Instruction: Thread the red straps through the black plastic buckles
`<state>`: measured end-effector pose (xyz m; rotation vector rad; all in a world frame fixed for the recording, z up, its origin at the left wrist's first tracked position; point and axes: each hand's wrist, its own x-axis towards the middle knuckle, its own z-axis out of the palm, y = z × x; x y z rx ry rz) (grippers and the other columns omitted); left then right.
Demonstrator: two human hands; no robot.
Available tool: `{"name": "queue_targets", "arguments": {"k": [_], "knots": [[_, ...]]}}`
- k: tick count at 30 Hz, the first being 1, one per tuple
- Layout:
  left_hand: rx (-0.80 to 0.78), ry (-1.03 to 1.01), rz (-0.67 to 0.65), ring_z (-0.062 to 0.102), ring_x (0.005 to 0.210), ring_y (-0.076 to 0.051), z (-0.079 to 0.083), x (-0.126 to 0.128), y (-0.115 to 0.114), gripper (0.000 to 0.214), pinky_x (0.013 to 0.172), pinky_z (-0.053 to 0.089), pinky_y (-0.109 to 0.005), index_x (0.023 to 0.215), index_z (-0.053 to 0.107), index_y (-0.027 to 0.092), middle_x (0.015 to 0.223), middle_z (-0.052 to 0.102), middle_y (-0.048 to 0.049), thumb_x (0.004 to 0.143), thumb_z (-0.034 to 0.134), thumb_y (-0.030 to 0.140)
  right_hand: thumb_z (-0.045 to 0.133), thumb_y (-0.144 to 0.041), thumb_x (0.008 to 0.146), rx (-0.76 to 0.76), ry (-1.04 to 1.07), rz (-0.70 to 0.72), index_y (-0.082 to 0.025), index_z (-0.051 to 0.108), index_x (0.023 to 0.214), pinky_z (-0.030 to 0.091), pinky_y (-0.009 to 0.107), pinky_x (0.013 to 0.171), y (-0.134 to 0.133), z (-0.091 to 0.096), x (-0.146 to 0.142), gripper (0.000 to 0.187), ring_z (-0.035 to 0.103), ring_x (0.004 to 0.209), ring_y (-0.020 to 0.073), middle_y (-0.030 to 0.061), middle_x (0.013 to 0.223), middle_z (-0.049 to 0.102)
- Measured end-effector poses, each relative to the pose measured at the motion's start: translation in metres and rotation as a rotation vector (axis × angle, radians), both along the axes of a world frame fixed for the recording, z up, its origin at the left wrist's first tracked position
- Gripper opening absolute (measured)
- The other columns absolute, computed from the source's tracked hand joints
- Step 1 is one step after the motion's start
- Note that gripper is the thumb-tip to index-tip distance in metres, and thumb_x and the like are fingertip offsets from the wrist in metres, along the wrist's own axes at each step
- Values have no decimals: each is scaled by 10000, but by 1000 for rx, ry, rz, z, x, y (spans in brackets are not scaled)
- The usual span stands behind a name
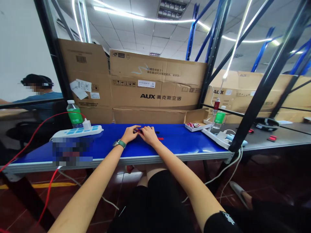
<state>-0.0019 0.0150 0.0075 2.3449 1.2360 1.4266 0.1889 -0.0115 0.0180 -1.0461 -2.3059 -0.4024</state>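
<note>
Small dark-red piece [138,130]: located between left hand [130,134] and right hand [149,134], over the blue tabletop [104,146]; mostly covered by fingers, type unidentifiable.
Left hand: thumb and fingers pinch the piece; green-strapped wristwatch [119,143] at wrist.
Right hand: fingers curled at the piece; grip hidden, cannot be determined.
Red strip [160,138]: on the tabletop, just beside the right wrist.
Shallow carton [194,129]: open, farther right, containing small red items [193,125].
AUX cardboard panel [160,87]: upright behind the tabletop.

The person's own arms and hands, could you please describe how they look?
The left hand is gloveless, with a green-strapped watch at the wrist. The right hand is gloveless too, its wrist bare; that arm wears a black sleeve with a pale marking.
</note>
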Motion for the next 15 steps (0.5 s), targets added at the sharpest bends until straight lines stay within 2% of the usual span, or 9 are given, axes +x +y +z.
{"name": "queue_targets", "arguments": {"k": [3,7,12,15], "knots": [[-104,-154,-40,719,686,-202,0,2,-1,360,637,596,-313,1077,702,185,832,760,-54,758,739,348,617,-420,968,-62,11,-4,-159,655,1162,369,408,940,8,-4,2,327,572,1112,295,155,1168,676],[-74,-198,-46,733,744,-213,3,8,-4,279,678,606,-325,917,688,186,856,767,-72,739,760,389,683,-352,922,-135,139,-3,-173,685,1125,411,364,911,16,-5,6,271,624,1066,266,125,1124,697],[43,-242,85,721,740,-202,10,8,-8,231,730,595,-330,928,676,192,817,750,-54,772,735,352,729,-272,871,-153,294,59,-198,671,1150,448,305,921,19,-6,11,294,631,1053,216,86,1138,681],[141,-324,197,714,792,-199,15,3,-9,186,753,583,-318,962,657,196,883,739,-63,808,693,296,725,-241,870,-159,305,27,-213,657,1166,454,303,922,15,-5,19,305,629,1050,211,82,1181,662]]}}
